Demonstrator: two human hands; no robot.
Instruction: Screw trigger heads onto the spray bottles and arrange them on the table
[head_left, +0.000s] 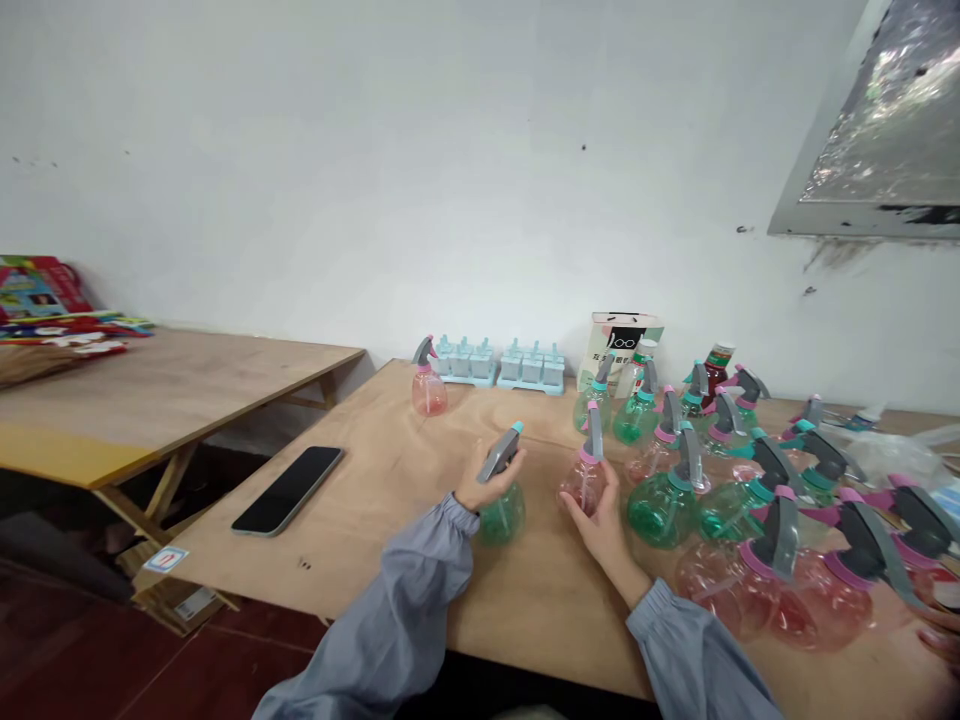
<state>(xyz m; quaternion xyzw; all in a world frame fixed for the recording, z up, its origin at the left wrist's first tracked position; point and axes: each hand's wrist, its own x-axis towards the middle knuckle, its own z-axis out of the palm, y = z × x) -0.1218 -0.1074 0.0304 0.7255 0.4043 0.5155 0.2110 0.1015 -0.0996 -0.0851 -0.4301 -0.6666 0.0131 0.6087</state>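
My left hand (486, 484) is closed round the neck and grey trigger head of a green spray bottle (501, 518). Its turquoise nozzle points up and away from me. In my right hand (606, 508) is a pink spray bottle (582, 482), gripped round its clear body, with its grey and pink head upright. Both bottles are close above or on the wooden table; contact underneath cannot be made out. Just right of my right hand stands another green spray bottle (663, 508), at the edge of a crowded group of green and pink ones.
A lone pink spray bottle (429, 390) stands at the back beside light-blue ice-pop moulds (531, 370). A phone (288, 490) lies left on the table (375, 460). Behind the bottle group is a printed box (600, 345). Another person's hand (941, 640) shows at the right edge.
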